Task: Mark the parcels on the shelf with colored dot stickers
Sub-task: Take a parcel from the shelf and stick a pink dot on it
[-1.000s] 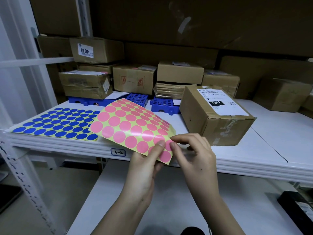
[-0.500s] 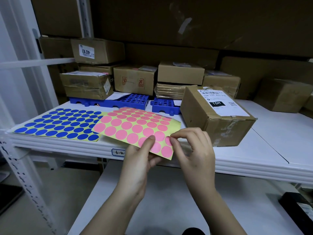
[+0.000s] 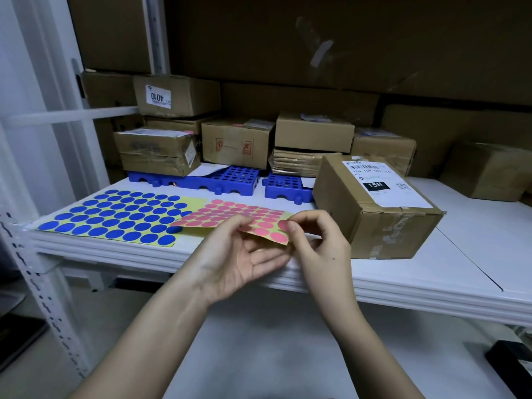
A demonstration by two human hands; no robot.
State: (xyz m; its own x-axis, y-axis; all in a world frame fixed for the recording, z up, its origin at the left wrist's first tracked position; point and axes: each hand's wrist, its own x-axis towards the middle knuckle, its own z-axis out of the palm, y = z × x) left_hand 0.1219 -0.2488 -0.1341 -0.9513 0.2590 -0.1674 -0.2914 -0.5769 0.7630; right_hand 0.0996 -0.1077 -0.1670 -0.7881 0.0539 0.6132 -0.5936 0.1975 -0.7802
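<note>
Shelf (image 3: 460, 263) right of parcel (image 3: 374, 214) (labelled 15H) lies bare.

White metal shelving (image 3: 403, 286), perforated upright (image 3: 43, 295) at left, dim cardboard-lined back wall (image 3: 316, 38).

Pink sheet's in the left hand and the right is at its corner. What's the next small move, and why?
Probably peel that one pink dot free with the right hand, then carry it to the nearest parcel. The right fingertips pinch at the sheet's near corner, the left hand holds the pink sticker sheet from below, and no dot shows on that parcel.
</note>
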